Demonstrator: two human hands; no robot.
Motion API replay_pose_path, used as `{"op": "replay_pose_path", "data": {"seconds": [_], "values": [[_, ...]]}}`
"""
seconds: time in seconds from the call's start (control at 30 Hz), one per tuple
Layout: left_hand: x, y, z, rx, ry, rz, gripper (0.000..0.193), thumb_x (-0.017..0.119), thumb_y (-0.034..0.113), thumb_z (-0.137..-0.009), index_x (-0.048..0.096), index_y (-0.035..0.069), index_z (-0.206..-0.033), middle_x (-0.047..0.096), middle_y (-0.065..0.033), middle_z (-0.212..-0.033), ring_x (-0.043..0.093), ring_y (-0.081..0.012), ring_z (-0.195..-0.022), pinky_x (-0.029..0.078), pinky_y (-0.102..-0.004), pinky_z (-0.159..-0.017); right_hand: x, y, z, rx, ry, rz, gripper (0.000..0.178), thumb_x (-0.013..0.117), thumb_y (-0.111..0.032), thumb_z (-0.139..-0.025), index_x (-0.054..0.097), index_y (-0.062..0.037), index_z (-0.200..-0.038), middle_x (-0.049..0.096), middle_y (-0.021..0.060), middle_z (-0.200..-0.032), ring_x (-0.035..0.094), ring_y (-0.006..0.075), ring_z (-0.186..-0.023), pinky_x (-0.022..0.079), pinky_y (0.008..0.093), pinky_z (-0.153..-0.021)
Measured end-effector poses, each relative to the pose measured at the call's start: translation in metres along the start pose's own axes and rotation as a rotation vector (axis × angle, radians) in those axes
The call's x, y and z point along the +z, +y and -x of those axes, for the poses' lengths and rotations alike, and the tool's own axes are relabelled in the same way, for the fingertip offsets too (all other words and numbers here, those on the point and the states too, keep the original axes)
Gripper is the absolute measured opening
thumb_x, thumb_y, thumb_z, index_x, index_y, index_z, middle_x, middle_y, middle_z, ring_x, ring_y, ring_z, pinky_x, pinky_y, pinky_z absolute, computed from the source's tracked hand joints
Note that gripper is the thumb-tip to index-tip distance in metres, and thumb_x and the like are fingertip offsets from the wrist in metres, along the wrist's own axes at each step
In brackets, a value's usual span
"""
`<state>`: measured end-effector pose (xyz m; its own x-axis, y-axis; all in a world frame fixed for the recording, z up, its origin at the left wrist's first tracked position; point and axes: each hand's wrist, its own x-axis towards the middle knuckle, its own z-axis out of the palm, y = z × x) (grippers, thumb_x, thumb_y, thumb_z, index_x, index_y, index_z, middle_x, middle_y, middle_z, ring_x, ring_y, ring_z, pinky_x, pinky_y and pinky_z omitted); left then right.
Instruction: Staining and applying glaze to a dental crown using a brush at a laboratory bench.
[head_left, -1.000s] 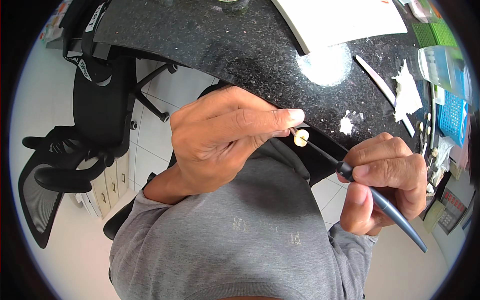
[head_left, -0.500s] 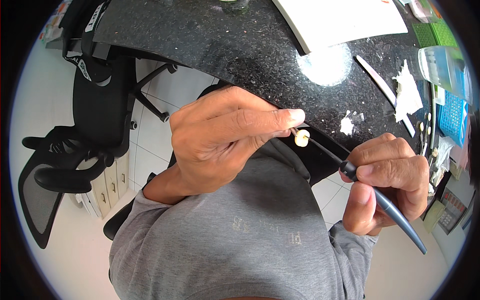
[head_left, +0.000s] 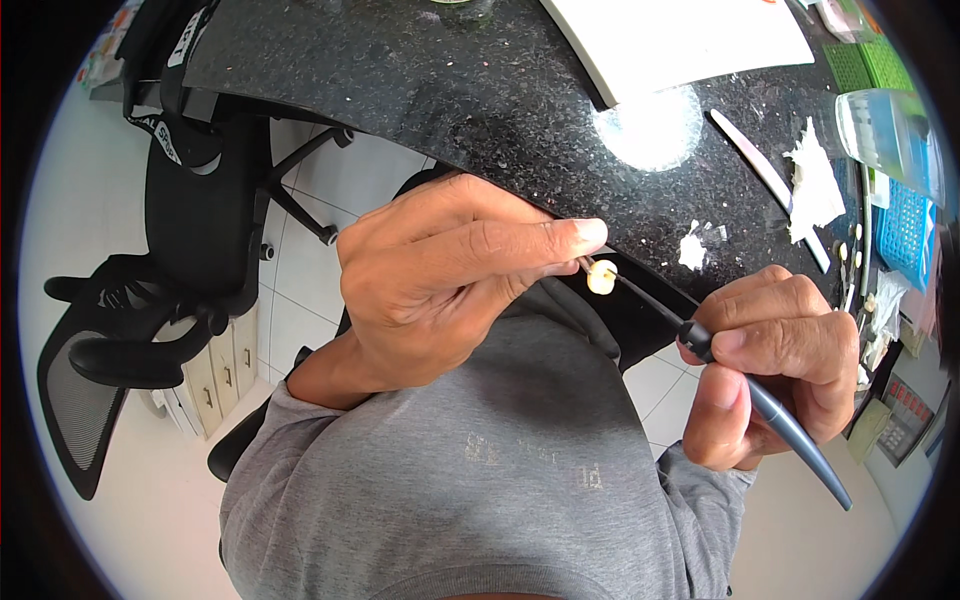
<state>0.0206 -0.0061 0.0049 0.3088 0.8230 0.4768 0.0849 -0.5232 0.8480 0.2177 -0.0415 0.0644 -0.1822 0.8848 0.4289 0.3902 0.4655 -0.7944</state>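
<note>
"What takes up the most space?"

"A black, white-flecked stone desk point(head_left: 400, 80) curves across the top. On it lie a thick white slab with a dark edge point(head_left: 690, 40) and, to its right, a long flat white strip point(head_left: 750, 155) and a crumpled white paper-like scrap point(head_left: 818, 190)."

"And in your grasp?"

"My left hand point(head_left: 450, 275) comes from the left, its thumb and fingers pinched tight. My right hand point(head_left: 785, 345) is curled like a writer's, closed around a slim pen-shaped tool in blue-grey and black point(head_left: 785, 428). The left pinch has a thin dark stick point(head_left: 586, 263), and at its end sits a small cream, rounded, glossy piece point(head_left: 601, 279), between my hands, just off the desk's front edge."

"How far along are you?"

"Under way, I'd judge. The piece is on its stick, and the tool's fine tip reaches it, seemingly touching. It isn't set down, so I take the work as unfinished. How much is left I can't tell; its surface is too small to show what is done."
</note>
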Motion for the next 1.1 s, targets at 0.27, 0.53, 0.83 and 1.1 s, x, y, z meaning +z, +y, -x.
{"op": "replay_pose_path", "data": {"seconds": [0.27, 0.53, 0.83, 1.1], "values": [[0.0, 0.0, 0.0, -0.007, -0.001, 0.002, 0.021, 0.072, -0.005, -0.071, 0.07, 0.001, -0.091, 0.066, -0.0093, -0.075, 0.061, -0.0101, -0.06, 0.046, -0.0173, -0.049, -0.001, 0.0, 0.0, -0.002, -0.007, 0.004, 0.021, 0.065, -0.018, -0.084, 0.049, -0.0034, -0.082, 0.056, 0.0107, -0.068, 0.054, 0.0116, -0.053, 0.043, 0.0202, -0.048], [0.001, 0.001, 0.001, -0.02, 0.005, 0.007, 0.021, 0.072, -0.006, -0.071, 0.071, 0.002, -0.092, 0.065, -0.0085, -0.074, 0.06, -0.0095, -0.06, 0.045, -0.0172, -0.049, -0.004, -0.001, -0.002, -0.012, -0.033, -0.007, 0.018, 0.062, -0.013, -0.083, 0.048, -0.0022, -0.083, 0.055, 0.0111, -0.068, 0.054, 0.0126, -0.054, 0.043, 0.0202, -0.047], [0.002, -0.001, 0.0, 0.032, 0.002, -0.01, 0.023, 0.072, -0.008, -0.07, 0.07, 0.0, -0.091, 0.065, -0.0097, -0.076, 0.06, -0.01, -0.061, 0.045, -0.0171, -0.049, -0.009, 0.006, 0.007, -0.035, 0.113, -0.131, 0.021, 0.061, -0.018, -0.084, 0.045, -0.0037, -0.083, 0.05, 0.0089, -0.067, 0.048, 0.0118, -0.05, 0.04, 0.0205, -0.044], [0.012, -0.007, 0.005, 0.142, 0.146, -0.153, 0.029, 0.079, 0.0, -0.062, 0.072, 0.007, -0.089, 0.064, -0.0001, -0.071, 0.058, -0.0075, -0.056, 0.042, -0.018, -0.043, -0.004, 0.003, 0.008, -0.03, 0.017, -0.046, 0.02, 0.061, -0.017, -0.084, 0.048, -0.0019, -0.082, 0.052, 0.0104, -0.067, 0.051, 0.0133, -0.052, 0.042, 0.0226, -0.047]]}}
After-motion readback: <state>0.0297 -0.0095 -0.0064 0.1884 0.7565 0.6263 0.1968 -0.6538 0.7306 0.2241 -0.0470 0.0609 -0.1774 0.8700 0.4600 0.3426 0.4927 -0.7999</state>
